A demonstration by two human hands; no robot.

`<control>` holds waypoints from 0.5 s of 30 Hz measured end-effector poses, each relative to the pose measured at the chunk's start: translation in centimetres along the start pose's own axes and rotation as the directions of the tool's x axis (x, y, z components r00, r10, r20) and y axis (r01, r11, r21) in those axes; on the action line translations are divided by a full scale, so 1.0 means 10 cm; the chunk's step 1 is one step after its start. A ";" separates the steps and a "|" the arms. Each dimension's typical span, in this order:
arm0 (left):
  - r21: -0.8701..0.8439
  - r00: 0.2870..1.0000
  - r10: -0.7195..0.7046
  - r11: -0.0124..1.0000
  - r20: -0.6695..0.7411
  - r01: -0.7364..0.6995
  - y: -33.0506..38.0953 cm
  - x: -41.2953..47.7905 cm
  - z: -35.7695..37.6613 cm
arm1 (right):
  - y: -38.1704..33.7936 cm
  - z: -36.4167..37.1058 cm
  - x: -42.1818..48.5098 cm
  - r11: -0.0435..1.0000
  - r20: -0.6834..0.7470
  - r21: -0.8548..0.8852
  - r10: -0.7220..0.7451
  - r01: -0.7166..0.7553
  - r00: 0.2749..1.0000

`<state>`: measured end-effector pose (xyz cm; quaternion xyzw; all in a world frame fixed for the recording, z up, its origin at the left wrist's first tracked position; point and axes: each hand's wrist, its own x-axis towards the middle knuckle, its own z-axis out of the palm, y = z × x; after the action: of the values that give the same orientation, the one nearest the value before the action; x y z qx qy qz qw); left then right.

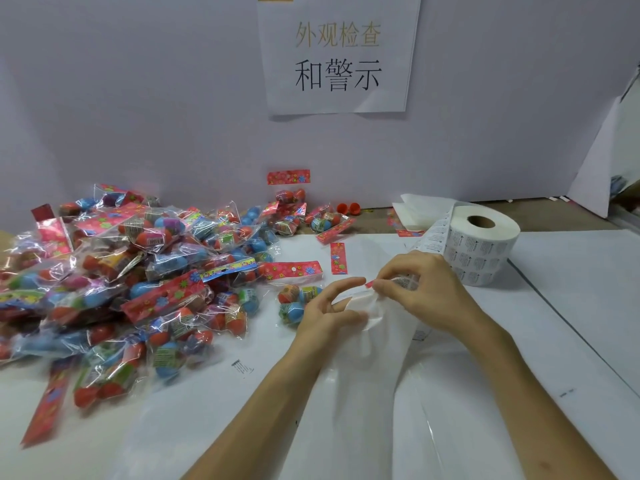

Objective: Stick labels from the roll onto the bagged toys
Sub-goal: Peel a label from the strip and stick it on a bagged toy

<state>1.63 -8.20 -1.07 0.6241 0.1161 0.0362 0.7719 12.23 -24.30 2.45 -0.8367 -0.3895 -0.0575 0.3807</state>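
A white label roll (pixel 483 244) stands at the right rear of the table, and its printed strip trails down toward my hands. My right hand (pixel 420 289) pinches a printed label at its fingertips, just in front of the roll. My left hand (pixel 329 306) holds the white backing strip (pixel 360 306) between thumb and fingers, its index finger reaching toward the label. One bagged toy (pixel 298 299) with red and blue eggs lies just left of my left hand. A big pile of bagged toys (pixel 131 271) fills the left half of the table.
A paper sign with printed characters (pixel 337 53) hangs on the grey back wall. Loose red header cards (pixel 337 258) and a few bagged toys (pixel 325 220) lie near the wall. Clear plastic film (pixel 398 393) drapes toward me between my forearms. White tabletop (pixel 571 271) extends right.
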 end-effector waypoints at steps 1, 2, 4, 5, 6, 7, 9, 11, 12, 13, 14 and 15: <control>-0.001 1.000 -0.002 1.000 -0.005 0.002 0.00 0.00 0.00 | 0.00 -0.01 -0.01 1.000 0.006 0.007 -0.009 0.009 1.000; -0.005 1.000 -0.003 1.000 -0.007 0.003 0.01 0.00 0.01 | 0.00 -0.02 -0.01 1.000 0.023 0.020 -0.021 0.021 1.000; -0.016 1.000 0.003 1.000 -0.004 -0.003 0.01 0.00 0.01 | 0.00 -0.04 -0.02 0.999 0.071 0.030 -0.042 0.040 0.997; -0.015 1.000 0.010 1.000 -0.003 -0.010 0.00 0.01 0.00 | 0.01 -0.05 -0.02 0.999 0.085 0.027 -0.047 0.045 0.995; -0.008 1.000 0.021 1.000 -0.002 -0.021 -0.01 0.02 0.00 | 0.01 -0.05 -0.02 0.999 0.087 0.025 -0.049 0.047 0.995; 0.004 0.999 0.032 0.999 -0.001 -0.032 -0.01 0.03 -0.01 | 0.01 -0.05 -0.02 0.999 0.081 0.028 -0.049 0.047 0.996; 0.025 0.999 0.047 0.999 0.007 -0.047 -0.03 0.03 -0.02 | 0.01 -0.05 -0.02 0.998 0.061 0.046 -0.052 0.049 0.997; 0.026 0.998 0.053 0.998 0.016 -0.053 -0.03 0.03 -0.02 | 0.02 -0.04 -0.03 0.996 0.040 0.074 -0.053 0.050 0.998; 0.021 0.998 0.052 0.998 0.022 -0.053 -0.03 0.03 -0.02 | 0.02 -0.04 -0.03 0.996 0.028 0.084 -0.046 0.043 0.999; 0.020 0.998 0.050 0.999 0.026 -0.050 -0.03 0.03 -0.02 | 0.02 -0.04 -0.03 0.996 0.020 0.084 -0.036 0.034 0.999; 0.022 0.999 0.046 0.999 0.027 -0.047 -0.03 0.02 -0.02 | 0.02 -0.03 -0.03 0.997 0.018 0.075 -0.028 0.027 0.999; 0.023 0.999 0.042 0.999 0.027 -0.043 -0.03 0.01 -0.02 | 0.01 -0.02 -0.03 0.998 0.017 0.060 -0.024 0.023 1.000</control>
<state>1.70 -8.07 -1.44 0.6360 0.0929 0.0430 0.7649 12.12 -24.67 2.38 -0.8207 -0.4042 -0.0428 0.4014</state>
